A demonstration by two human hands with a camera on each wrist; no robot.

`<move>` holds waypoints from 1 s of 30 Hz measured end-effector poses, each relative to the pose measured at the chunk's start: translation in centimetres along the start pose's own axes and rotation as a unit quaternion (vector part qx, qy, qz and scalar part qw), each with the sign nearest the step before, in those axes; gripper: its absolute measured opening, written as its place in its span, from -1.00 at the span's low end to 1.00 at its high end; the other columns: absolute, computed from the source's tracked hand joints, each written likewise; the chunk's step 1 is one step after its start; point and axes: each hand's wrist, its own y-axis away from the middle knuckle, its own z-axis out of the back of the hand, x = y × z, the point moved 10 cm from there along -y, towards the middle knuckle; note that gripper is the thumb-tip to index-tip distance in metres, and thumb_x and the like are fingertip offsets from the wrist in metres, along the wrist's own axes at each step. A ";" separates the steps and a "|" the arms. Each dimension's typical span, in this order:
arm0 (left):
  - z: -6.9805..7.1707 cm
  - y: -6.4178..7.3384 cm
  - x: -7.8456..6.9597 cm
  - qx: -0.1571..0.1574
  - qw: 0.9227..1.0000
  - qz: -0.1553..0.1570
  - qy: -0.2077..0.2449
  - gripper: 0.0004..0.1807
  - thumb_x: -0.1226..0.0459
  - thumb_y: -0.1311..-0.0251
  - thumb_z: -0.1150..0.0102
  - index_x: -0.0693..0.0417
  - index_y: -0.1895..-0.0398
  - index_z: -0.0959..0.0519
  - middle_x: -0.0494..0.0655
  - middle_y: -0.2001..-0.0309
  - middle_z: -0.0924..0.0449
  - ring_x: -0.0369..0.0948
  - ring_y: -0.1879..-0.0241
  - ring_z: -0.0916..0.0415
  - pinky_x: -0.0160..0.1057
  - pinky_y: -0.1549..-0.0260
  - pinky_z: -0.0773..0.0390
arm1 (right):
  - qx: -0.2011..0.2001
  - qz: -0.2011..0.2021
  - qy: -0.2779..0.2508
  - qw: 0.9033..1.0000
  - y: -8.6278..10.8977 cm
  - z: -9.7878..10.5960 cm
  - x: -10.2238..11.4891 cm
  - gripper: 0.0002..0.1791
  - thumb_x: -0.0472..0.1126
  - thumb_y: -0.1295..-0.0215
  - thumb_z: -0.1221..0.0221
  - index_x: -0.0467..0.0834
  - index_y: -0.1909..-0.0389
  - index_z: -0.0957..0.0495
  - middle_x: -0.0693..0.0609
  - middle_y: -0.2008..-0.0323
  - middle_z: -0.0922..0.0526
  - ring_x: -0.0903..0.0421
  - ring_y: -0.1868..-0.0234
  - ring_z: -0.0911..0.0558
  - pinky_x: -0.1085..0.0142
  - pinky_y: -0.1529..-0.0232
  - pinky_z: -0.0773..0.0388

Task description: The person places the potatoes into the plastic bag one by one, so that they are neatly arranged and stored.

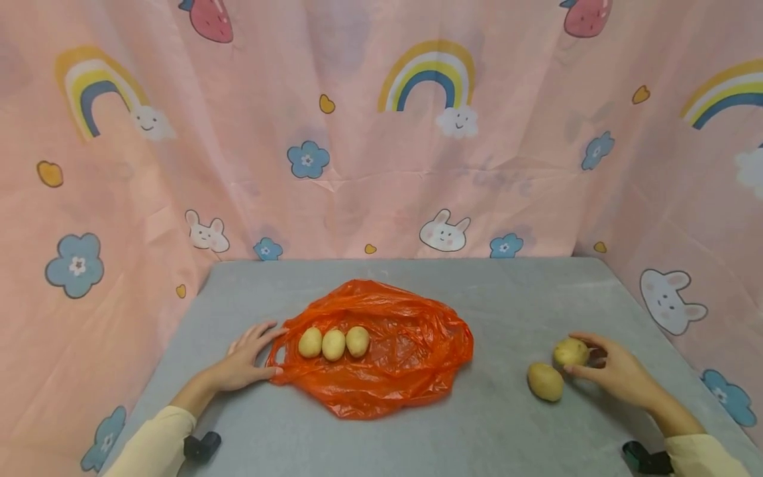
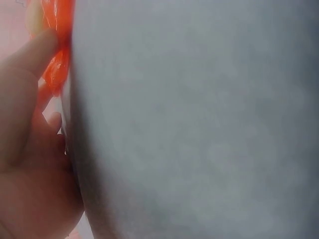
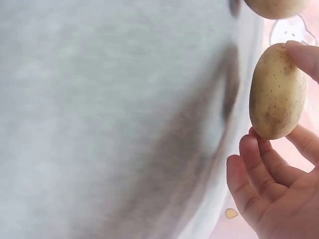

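Three potatoes (image 1: 334,345) lie in a row on the left part of a spread-out orange plastic bag (image 1: 381,397). My left hand (image 1: 244,361) rests at the bag's left end, thumb and fingers spread and touching its edge; the left wrist view shows the thumb against the orange plastic (image 2: 59,69). On the right, my right hand (image 1: 620,371) pinches a potato (image 3: 276,94) between thumb and fingers. In the right wrist view this potato appears raised off the table. Another potato (image 1: 545,381) lies just left of it in the head view.
The grey table (image 1: 501,430) carries the bag and potatoes. Pink printed cloth (image 1: 369,199) hangs behind the table and along both sides. Dark wrist straps (image 1: 203,447) show on both forearms.
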 end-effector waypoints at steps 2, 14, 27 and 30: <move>-0.1 0.0 0.0 0.000 1.000 0.001 0.005 -0.18 0.00 -0.22 -0.33 -0.06 -0.52 -0.28 0.22 -0.56 0.00 0.37 -0.52 0.20 0.57 -0.25 0.22 | 0.001 -0.003 -0.004 1.000 -0.1 0.2 0.0 -0.27 -0.14 -0.19 -0.43 -0.42 -0.28 -0.41 -0.46 -0.14 -0.56 0.56 0.26 -0.47 0.44 0.31 -0.51; -0.1 0.0 -0.2 -0.007 1.000 -0.015 0.013 -0.20 0.01 -0.21 -0.34 -0.08 -0.50 -0.29 0.25 -0.54 -0.01 0.39 -0.50 0.20 0.61 -0.19 0.21 | 0.001 0.035 -0.039 0.999 -1.0 1.4 3.6 -0.28 -0.19 -0.22 -0.41 -0.38 -0.33 -0.39 -0.45 -0.20 -0.51 0.48 0.23 -0.54 0.43 0.27 -0.55; 0.0 0.0 0.1 0.001 1.000 -0.004 0.008 -0.19 0.02 -0.21 -0.34 -0.09 -0.51 -0.28 0.22 -0.56 0.01 0.38 -0.51 0.22 0.59 -0.23 0.23 | 0.003 0.088 -0.046 0.995 -2.4 2.1 8.2 -0.32 -0.20 -0.22 -0.41 -0.28 -0.34 -0.43 -0.32 -0.21 -0.55 0.46 0.17 -0.53 0.41 0.21 -0.57; 0.0 -0.1 0.2 0.002 1.000 0.001 0.000 -0.19 0.01 -0.21 -0.35 -0.10 -0.51 -0.28 0.21 -0.57 0.01 0.39 -0.52 0.23 0.59 -0.24 0.24 | 0.011 0.088 -0.049 0.995 -2.7 2.1 8.9 -0.31 -0.19 -0.23 -0.40 -0.26 -0.35 -0.42 -0.29 -0.23 -0.54 0.44 0.16 -0.53 0.39 0.21 -0.57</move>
